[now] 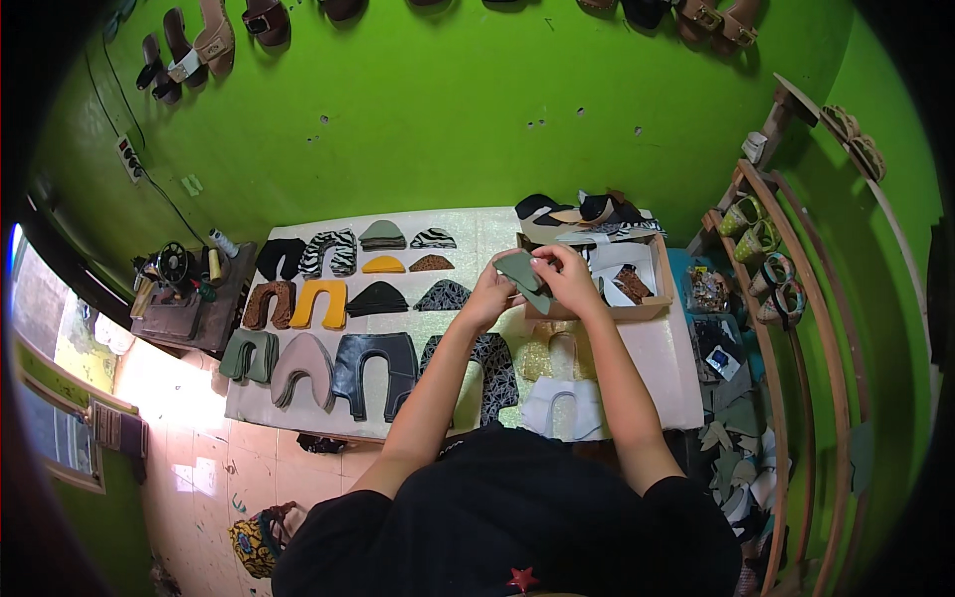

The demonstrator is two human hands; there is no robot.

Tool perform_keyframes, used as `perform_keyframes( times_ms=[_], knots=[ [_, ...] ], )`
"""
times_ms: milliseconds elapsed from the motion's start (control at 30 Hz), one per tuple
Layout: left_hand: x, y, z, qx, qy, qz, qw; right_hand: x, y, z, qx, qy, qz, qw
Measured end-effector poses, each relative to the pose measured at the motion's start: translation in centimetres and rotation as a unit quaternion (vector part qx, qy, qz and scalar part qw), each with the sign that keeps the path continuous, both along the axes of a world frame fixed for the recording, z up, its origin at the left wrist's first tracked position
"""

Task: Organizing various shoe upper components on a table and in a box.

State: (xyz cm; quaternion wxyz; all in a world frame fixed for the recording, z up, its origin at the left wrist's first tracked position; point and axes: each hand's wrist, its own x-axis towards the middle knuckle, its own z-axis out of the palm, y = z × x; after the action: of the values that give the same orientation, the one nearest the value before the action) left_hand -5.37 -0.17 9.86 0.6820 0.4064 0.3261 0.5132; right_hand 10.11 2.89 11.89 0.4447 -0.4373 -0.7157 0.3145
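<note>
Above the table's right half, both my hands hold a few grey-green cut shoe pieces [521, 271]. My left hand [487, 299] grips their left side, with its fingertips partly hidden behind them. On the upper right edge, my right hand [569, 281] pinches the pieces between thumb and fingers. Just beyond and to the right stands an open cardboard box [652, 310] with cut scraps inside, including a brown spotted piece [631, 285]. Left of my hands lie a patterned grey half-round stack [443, 296] and a black half-round stack [378, 298].
The pale table [284, 402] carries rows of cut pieces: yellow [318, 303], zebra-striped [329, 254], pink [303, 372], dark U-shaped [375, 370] and white [562, 409]. A sewing machine [177, 269] stands at left. A wooden rack [771, 398] with sandals rises at right, beside scraps [734, 438].
</note>
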Motion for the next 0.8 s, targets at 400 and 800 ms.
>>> perform_keyframes(
  times_ms=[400,800],
  knots=[
    [-1.5,0.0,0.7,-0.022,0.019,0.028,0.999,-2.0,-1.4,-0.1,0.050,-0.034,-0.076,0.995],
    [-1.8,0.3,0.0,-0.001,-0.035,0.021,0.999,-2.9,-2.1,-0.7,0.000,0.014,-0.094,0.995]
  ],
)
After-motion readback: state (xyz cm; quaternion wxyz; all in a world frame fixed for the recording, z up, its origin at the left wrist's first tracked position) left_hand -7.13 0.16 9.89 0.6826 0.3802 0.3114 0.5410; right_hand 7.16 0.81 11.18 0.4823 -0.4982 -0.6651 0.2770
